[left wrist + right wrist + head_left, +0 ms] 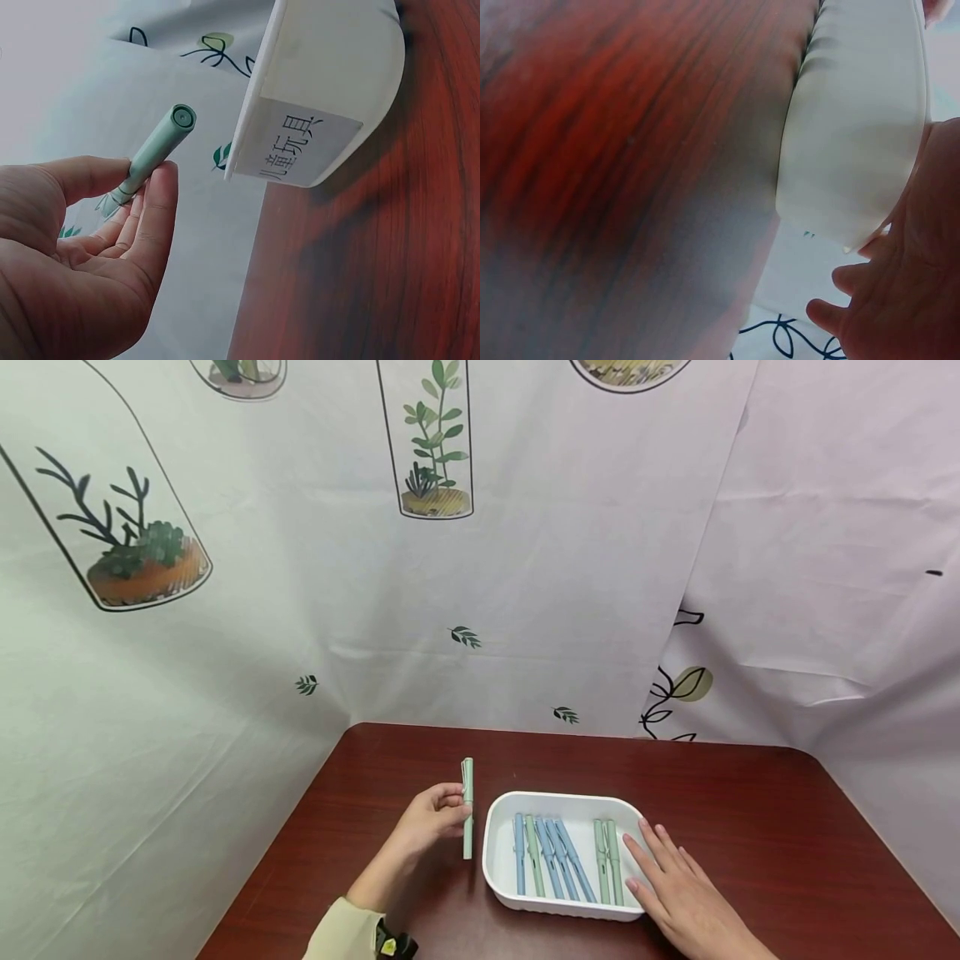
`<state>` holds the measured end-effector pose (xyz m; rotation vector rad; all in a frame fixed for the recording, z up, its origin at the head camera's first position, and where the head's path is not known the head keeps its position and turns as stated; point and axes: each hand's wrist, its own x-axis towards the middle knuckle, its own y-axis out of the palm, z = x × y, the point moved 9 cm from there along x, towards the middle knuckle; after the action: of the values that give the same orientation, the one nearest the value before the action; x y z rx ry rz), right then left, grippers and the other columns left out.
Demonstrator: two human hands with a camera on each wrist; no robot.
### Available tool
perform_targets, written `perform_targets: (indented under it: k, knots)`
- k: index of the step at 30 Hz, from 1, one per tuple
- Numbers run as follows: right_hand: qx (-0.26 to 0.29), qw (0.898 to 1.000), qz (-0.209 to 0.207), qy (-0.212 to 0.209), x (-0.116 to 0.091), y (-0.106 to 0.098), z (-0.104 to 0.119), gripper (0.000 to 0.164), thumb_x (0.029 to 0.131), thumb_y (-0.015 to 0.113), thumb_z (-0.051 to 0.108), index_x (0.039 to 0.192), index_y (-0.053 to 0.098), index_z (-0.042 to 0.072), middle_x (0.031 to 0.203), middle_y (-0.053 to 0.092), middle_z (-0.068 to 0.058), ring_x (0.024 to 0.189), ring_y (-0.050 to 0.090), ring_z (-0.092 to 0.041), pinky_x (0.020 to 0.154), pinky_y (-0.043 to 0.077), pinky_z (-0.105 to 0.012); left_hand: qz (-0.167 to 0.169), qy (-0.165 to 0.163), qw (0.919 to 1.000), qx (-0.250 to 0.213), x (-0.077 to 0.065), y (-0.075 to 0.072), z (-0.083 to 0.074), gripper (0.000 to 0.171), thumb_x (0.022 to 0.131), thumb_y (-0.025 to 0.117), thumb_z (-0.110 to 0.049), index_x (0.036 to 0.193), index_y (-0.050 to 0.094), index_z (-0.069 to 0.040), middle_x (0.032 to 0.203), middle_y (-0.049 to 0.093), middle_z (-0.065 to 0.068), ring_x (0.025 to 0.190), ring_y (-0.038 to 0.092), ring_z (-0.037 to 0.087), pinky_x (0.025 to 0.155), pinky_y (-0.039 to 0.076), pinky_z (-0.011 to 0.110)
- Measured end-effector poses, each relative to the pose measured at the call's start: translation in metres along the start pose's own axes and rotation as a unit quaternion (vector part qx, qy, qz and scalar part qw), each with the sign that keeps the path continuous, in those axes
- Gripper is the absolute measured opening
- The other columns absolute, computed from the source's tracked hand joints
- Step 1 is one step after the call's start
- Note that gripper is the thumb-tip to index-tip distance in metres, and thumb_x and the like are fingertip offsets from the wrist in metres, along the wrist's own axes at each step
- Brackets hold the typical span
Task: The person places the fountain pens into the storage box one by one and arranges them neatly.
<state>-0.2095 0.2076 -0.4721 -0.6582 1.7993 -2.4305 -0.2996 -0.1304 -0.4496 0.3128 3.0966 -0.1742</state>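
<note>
My left hand point(431, 818) pinches a light green pen point(468, 827) between thumb and fingers, left of a white tray point(491, 868). The pen stands roughly upright in the head view, its clip near the top; the left wrist view shows the round end of the pen point(161, 144) above my fingertips. In the tray lie several blue pens point(520, 860) with one green pen point(535, 856) among them on the left. Two more green pens point(613, 864) lie side by side on the right. My right hand point(678, 893) has its fingers spread at the tray's right rim.
The tray is on a dark red wooden table point(405, 752). A paper label with printed characters point(292, 139) is on the tray's end wall. Plant-printed white cloth point(525, 610) hangs behind and beside the table. A dark band point(395, 943) is on my left wrist.
</note>
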Motion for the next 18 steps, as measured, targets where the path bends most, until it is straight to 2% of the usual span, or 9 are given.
perform_targets:
  k: [1,2,7,18]
  knots:
    - [0.001,1.0,0.001,0.0,0.0,0.0,0.0,0.058,0.099,0.059,0.048,0.149,0.053,0.019,0.161,0.038,-0.012,0.144,0.038,-0.041,0.108,0.038,-0.059,0.001,0.001,1.0,-0.001,0.001,0.001,0.0,0.048,0.093,0.069,-0.006,0.133,0.05,0.015,0.11,0.064,0.018,0.086,0.065,0.014,0.082,0.06,0.047]
    - [0.002,1.0,0.003,0.001,0.0,0.0,0.0,0.058,0.099,0.059,0.048,0.149,0.053,0.019,0.161,0.038,-0.012,0.144,0.038,-0.041,0.107,0.038,-0.06,0.002,0.003,1.0,-0.003,0.002,0.002,0.0,0.048,0.093,0.069,-0.006,0.133,0.05,0.015,0.11,0.064,0.017,0.086,0.065,0.014,0.081,0.06,0.046]
    - [0.005,1.0,0.003,0.002,0.0,0.0,0.001,0.058,0.099,0.06,0.047,0.149,0.054,0.019,0.161,0.038,-0.012,0.144,0.039,-0.042,0.107,0.038,-0.06,0.011,0.007,0.9999,-0.01,0.005,0.01,-0.002,0.048,0.093,0.069,-0.004,0.132,0.049,0.016,0.109,0.064,0.016,0.086,0.065,0.015,0.078,0.061,0.041]
    - [0.011,1.0,0.018,0.015,0.002,0.001,-0.001,0.059,0.099,0.059,0.049,0.149,0.053,0.019,0.161,0.037,-0.011,0.146,0.036,-0.04,0.108,0.038,-0.061,0.035,0.013,0.9991,-0.021,0.007,0.029,-0.007,0.047,0.093,0.067,-0.003,0.133,0.049,0.015,0.11,0.064,0.018,0.089,0.065,0.014,0.078,0.061,0.042]
